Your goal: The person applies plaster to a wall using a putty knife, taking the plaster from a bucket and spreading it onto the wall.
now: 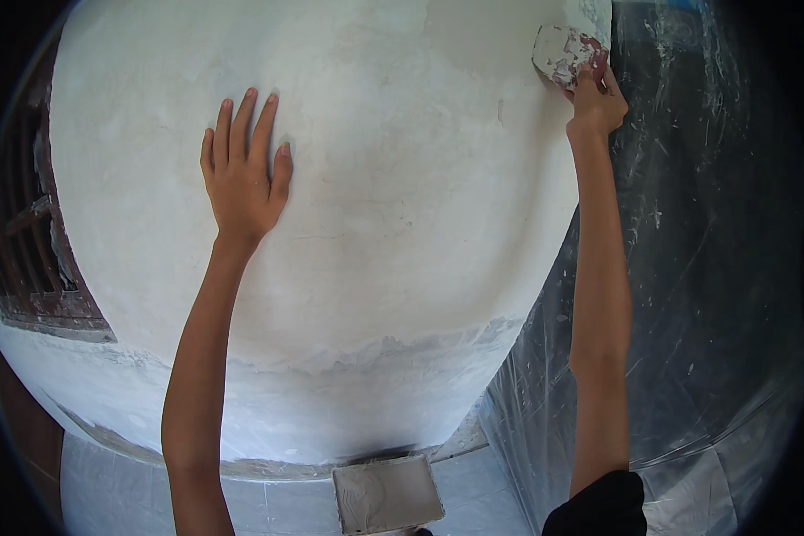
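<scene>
My left hand (243, 174) rests flat on a white plastered wall (357, 259), its fingers spread and nothing in it. High at the wall's right edge, my right hand (601, 103) grips a putty spreader (558, 55). The spreader is reddish and crusted with dried white filler, and its face is against the wall. Beside it, to the left, lies a damp greyish patch of filler (478, 36). My right thumb and fingers partly cover the near end of the spreader.
A shallow rectangular tray (436, 488) with grey-white filler stands on the tiled floor (286, 500) at the wall's foot. Dark, splattered plastic sheeting (697, 268) hangs to the right of the wall. On the left is a brown slatted frame (40, 246).
</scene>
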The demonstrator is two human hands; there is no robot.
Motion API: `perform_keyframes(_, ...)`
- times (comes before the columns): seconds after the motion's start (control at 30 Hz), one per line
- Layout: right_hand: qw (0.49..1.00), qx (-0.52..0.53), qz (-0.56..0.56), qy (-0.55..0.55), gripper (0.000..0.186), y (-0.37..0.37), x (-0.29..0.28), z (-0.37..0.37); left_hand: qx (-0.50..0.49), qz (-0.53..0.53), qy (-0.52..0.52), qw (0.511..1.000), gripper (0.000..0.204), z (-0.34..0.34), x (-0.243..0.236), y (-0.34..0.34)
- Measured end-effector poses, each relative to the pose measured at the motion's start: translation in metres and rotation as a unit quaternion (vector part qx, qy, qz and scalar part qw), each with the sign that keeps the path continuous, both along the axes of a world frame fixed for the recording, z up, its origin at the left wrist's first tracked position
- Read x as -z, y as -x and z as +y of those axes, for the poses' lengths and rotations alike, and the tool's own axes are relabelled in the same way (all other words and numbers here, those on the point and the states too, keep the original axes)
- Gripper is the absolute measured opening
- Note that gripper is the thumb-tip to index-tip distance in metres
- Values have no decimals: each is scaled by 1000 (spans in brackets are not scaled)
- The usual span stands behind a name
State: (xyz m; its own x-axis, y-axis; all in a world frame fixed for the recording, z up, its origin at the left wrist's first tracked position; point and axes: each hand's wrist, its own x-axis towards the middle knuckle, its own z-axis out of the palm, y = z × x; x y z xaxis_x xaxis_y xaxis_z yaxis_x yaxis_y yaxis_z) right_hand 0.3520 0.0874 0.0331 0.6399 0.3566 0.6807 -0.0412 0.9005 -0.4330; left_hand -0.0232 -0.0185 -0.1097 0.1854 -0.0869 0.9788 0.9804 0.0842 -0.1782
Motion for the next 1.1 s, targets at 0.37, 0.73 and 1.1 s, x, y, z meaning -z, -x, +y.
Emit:
perform_keyframes(0.37, 985, -94, -141, -37, 42, 42, -26, -2, 11, 2, 23, 1000, 51, -5, -3, -1)
perform_keyframes(0.73, 964, -186, -167, -90, 39, 44, -43, 1, 16, 0, 15, 1000, 52, -2, -2, -3)
perform_keyframes(1.1, 992, -121, -26, -39, 42, 23, -45, -12, 9, -6, 11, 1000, 51, -3, -1, -4)
